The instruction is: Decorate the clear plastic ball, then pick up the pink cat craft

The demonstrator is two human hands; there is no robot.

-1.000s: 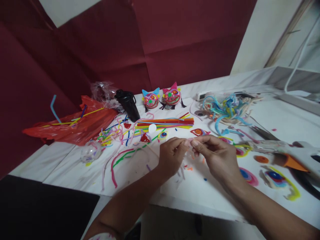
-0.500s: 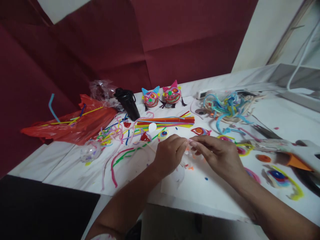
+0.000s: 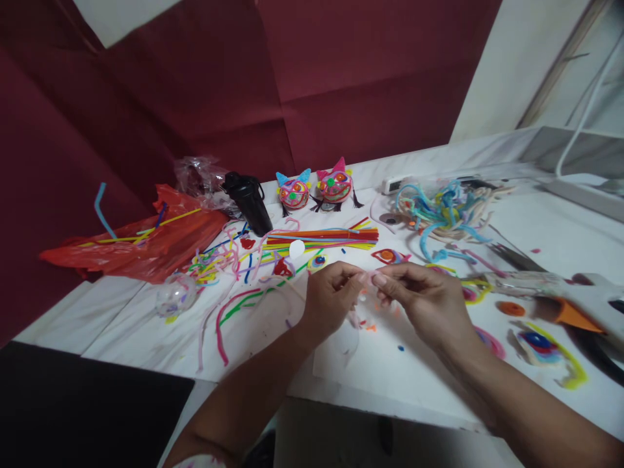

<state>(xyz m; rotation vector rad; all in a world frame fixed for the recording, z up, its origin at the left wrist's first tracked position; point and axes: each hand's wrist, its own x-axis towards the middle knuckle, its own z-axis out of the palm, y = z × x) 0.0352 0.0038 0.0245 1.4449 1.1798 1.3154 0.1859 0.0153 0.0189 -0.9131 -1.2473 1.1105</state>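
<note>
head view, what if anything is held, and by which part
Cannot be told: the left hand and right hand pinch close together, hiding whatever may be between them.

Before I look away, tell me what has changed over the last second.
The right hand has shifted slightly right, now hiding more of the pink-edged eye shape. The left hand has edged slightly left. No taking hold or letting go shows; anything between the hands is too small to tell. The black bottle and the bundle of coloured stems stayed put.
</note>
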